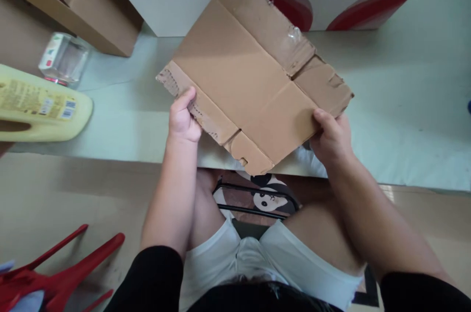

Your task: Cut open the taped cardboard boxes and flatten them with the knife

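Both hands pinch the flat cardboard [253,81] over the table's [386,120] near edge: left hand [183,118] near-left, right hand [331,138] near-right. It looks light, stiff, bendy at the folds; edges suit gripping. Farther left lies a yellow bottle [40,108].

Materials and Finishes

Flattened box [250,76]: matt brown cardboard, torn rough edges, shiny clear tape scraps. Bottle [40,108]: glossy pale yellow plastic with a paper label. Small case [64,58]: clear glossy plastic. Table [405,106]: smooth pale surface with slight sheen. Chair [55,277]: glossy red plastic. Shorts [257,258]: white cloth.
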Demonstrator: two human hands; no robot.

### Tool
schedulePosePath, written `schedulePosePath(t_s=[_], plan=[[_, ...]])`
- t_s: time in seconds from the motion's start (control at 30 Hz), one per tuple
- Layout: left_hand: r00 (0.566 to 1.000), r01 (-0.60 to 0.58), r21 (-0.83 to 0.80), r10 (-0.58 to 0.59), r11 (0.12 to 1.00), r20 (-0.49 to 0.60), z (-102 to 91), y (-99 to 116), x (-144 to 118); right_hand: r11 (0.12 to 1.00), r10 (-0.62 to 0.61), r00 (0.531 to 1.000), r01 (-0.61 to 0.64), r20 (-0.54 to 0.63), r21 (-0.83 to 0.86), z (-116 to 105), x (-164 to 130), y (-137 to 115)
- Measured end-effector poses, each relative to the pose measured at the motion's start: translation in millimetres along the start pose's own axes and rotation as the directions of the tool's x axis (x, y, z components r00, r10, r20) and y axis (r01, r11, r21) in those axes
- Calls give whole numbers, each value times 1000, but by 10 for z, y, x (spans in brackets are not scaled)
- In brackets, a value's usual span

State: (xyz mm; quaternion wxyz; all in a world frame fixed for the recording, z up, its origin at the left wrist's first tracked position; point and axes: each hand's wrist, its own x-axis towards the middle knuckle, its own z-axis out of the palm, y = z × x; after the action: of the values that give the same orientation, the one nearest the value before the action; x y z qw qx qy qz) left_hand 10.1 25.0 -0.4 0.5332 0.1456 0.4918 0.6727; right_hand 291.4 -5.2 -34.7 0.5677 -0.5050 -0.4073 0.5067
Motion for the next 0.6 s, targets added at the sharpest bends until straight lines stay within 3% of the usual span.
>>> schedulePosePath(t_s=[0.13, 0.23, 0.37, 0.47, 0.6], plan=[[999, -7, -68, 10, 998, 46, -183, 37, 160, 993, 105, 974, -91, 200, -77, 39, -96, 6], [995, 29, -70, -23, 997, 94, -262, 5, 210, 976, 214, 948, -195, 237, -101, 66, -200, 35], [982, 108, -51, -99, 993, 163, -223, -40, 177, 938, 347, 920, -343, 179, -54, 152, -371, -46], [971, 127, -101, -103, 987, 217, -164, 3, 135, 922, 382, 918, -387, 110, 27, 156, -498, -197], [963, 164, -179, -118, 970, 244, -143, 130, 87, 945, 325, 932, -318, -158, 73, -183, -655, -392]])
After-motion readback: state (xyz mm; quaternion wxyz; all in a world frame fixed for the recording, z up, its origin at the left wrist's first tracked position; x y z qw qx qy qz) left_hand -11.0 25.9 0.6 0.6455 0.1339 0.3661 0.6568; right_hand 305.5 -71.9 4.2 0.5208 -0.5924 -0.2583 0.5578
